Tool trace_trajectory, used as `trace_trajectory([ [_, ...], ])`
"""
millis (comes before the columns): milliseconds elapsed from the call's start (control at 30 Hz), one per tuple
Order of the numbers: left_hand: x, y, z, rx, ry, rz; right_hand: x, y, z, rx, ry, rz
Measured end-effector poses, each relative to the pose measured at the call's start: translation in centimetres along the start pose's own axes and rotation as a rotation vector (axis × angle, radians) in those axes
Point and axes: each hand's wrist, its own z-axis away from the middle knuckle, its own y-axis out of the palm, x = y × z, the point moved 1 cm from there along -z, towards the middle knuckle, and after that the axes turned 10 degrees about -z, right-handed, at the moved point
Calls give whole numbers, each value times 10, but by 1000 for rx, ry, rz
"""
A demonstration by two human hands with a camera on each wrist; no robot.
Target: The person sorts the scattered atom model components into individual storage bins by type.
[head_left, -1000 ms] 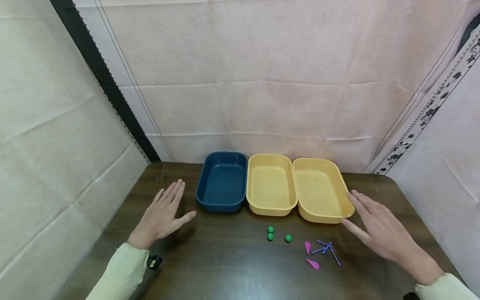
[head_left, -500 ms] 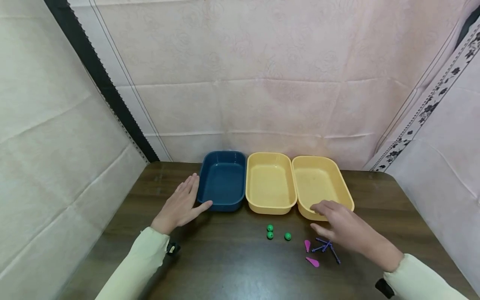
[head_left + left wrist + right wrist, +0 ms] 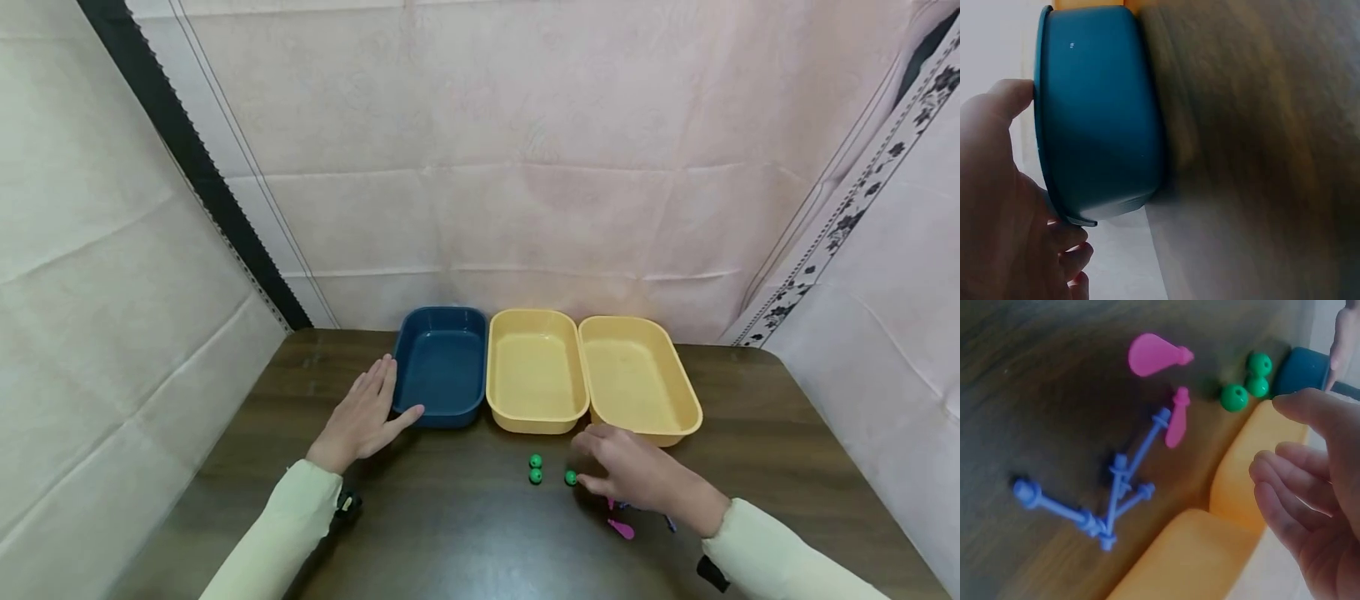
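My left hand (image 3: 360, 421) rests at the left front rim of the dark blue tray (image 3: 439, 367), fingers straight and thumb spread. In the left wrist view its thumb meets the tray rim. Above the table, my right hand (image 3: 637, 468) hovers beside a single green bead (image 3: 571, 478), fingers loosely bent with nothing between them. A pair of green beads (image 3: 536, 468) lies just left of it. Beneath the hand are two pink teardrop pieces (image 3: 1152, 355) and several thin purple-blue sticks with knobbed ends (image 3: 1113, 500), partly hidden in the head view.
Two yellow trays, a middle one (image 3: 537, 367) and a right one (image 3: 637, 375), stand in a row with the blue tray along the back of the brown wooden table (image 3: 450, 533). Pale cloth (image 3: 480, 167) hangs behind and at both sides.
My right hand has moved left from the right yellow tray's side, over the sticks, to the single green bead. The left hand has shifted right to the blue tray's rim.
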Motion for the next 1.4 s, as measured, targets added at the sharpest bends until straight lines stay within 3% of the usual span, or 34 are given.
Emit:
trace_trajectory([
  [267, 3, 6, 1, -3, -1, 0, -8, 20, -6, 39, 9, -30],
  [600, 0, 9, -1, -2, -2, -9, -12, 33, -9, 14, -20, -77],
  [1000, 2, 8, 0, -7, -7, -15, 1, 2, -20, -2, -31, -162],
  [1400, 1, 5, 1, -7, 0, -22, 16, -34, -50, -64, -83, -49],
])
